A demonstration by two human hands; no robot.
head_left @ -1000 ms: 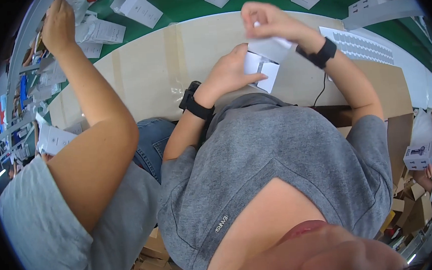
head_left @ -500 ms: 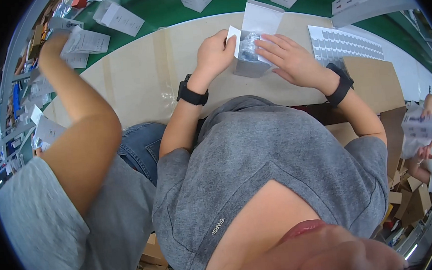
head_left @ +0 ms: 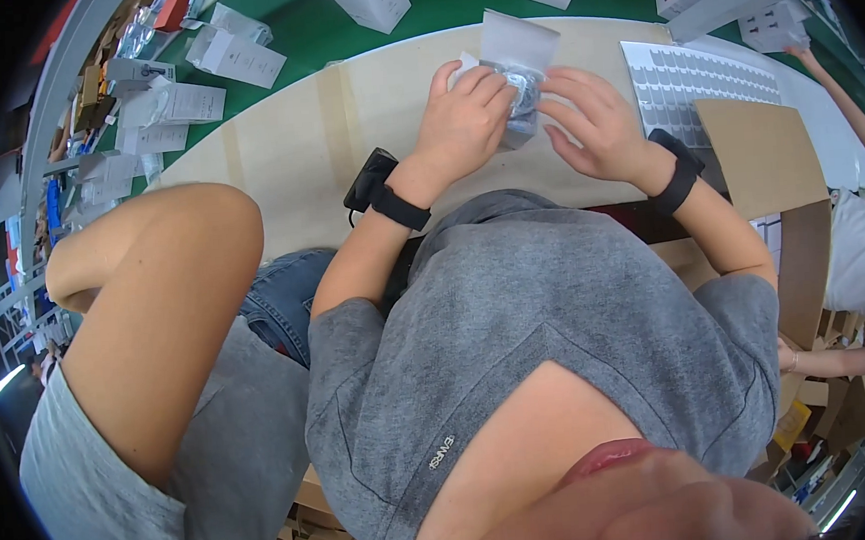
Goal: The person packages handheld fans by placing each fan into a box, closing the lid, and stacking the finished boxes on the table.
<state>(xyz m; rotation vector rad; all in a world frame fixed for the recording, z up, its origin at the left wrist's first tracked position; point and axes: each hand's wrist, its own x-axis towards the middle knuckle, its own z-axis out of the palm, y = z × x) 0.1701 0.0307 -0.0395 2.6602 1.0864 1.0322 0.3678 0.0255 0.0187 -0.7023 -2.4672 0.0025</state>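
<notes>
with forearms raised and black straps (head_left: 401, 208) at both wrists, a worker in a grey shirt (head_left: 544, 282) bends two bare hands over a small box. the left hand (head_left: 464, 117) is palm down, its fingers loosely curled over the box's near left side; whether it grips anything cannot be told. the right hand (head_left: 595, 123) is half open, fingers spread and bowed at the box's right edge, with no firm hold visible. the white box (head_left: 520, 39) sits between them on a tan tabletop (head_left: 290, 170), its lid flap up at the far side and a clear-wrapped item (head_left: 522, 91) inside; the fingers hide much of both. at left is a co-worker's bent arm (head_left: 176, 258); at right, an open brown carton (head_left: 757, 147) and, beyond it, a white sheet (head_left: 695, 81) with rows of grey shapes. farther off, more white cartons (head_left: 366, 2) line a green surface (head_left: 464, 5), a grey metal bar (head_left: 740, 3) partly blocking those at right.
</notes>
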